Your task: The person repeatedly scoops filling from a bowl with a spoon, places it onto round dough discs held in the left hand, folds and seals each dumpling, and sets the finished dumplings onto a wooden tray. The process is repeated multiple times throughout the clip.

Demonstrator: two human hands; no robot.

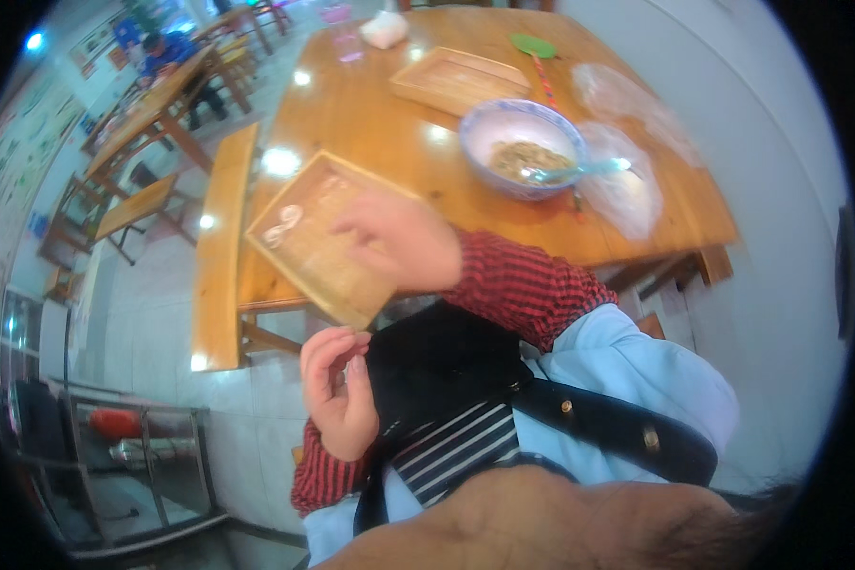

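My right hand [406, 239], blurred, hovers over a wooden tray [328, 285] at the table's near edge; its fingers are bent and I cannot tell whether they hold anything. Small whitish pieces, perhaps dumplings [283, 226], lie at the tray's left side. Just below the tray's near corner, my left hand [342, 385] is curled with thumb and fingertips close together; whether something is between them cannot be told. Beyond my right hand stands a blue-and-white bowl [474, 167] of brownish filling [527, 160], with a pale turquoise spoon [591, 169] resting in it.
Another wooden tray [463, 71] lies behind the bowl. Right of it are a green-headed swatter-like thing [533, 46] and clear plastic bags [630, 203]. A white bag [385, 30] sits at the far edge. A bench [221, 271] runs along the left; a person [167, 53] sits farther off.
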